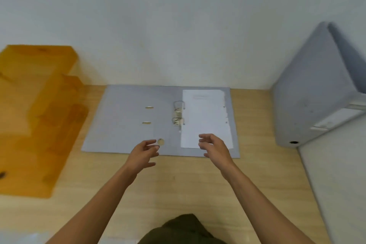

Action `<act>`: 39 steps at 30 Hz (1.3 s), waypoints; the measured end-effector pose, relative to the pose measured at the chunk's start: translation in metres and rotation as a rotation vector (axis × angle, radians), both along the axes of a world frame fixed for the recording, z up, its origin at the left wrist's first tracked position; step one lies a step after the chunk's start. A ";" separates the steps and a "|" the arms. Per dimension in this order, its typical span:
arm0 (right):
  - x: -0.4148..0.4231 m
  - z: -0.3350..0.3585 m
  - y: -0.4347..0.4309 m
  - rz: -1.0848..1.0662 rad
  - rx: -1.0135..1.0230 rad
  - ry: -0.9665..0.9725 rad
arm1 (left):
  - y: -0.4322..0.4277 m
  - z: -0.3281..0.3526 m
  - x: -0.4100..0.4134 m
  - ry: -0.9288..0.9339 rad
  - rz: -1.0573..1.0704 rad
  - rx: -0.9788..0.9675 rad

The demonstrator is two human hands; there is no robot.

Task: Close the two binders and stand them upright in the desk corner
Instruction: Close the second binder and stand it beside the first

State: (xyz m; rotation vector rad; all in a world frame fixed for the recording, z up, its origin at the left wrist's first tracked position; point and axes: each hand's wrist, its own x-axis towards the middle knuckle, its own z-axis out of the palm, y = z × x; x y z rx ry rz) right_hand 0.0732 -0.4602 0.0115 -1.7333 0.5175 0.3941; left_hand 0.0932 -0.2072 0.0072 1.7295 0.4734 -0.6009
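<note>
A grey lever-arch binder [126,121] lies open and flat on the wooden desk [178,180], against the back wall. Its metal rings [178,114] sit at the spine, and white paper [206,117] rests on its right half. A second grey binder [309,93] stands closed and upright in the desk's right corner, leaning on the side wall. My left hand [143,154] hovers over the open binder's near edge by the finger hole, fingers apart and empty. My right hand [214,146] hovers over the paper's lower corner, also empty with fingers spread.
A stepped orange wooden organiser [37,109] takes up the desk's left side. A pale wall [178,25] runs behind the desk and a side panel [336,174] bounds it on the right. Bare desk surface lies between me and the open binder.
</note>
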 end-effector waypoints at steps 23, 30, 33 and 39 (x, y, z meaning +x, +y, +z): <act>0.088 -0.055 0.186 0.415 -0.210 0.235 | 0.238 -0.068 0.067 0.187 0.659 -0.059; 0.109 -0.057 0.188 0.396 -0.227 0.206 | 0.224 -0.067 0.081 0.165 0.487 0.242; 0.118 -0.054 0.194 0.364 -0.205 0.167 | 0.215 -0.046 0.084 0.017 0.390 0.273; 0.147 -0.034 0.205 0.354 -0.140 0.072 | 0.213 0.024 0.107 -0.093 0.016 0.264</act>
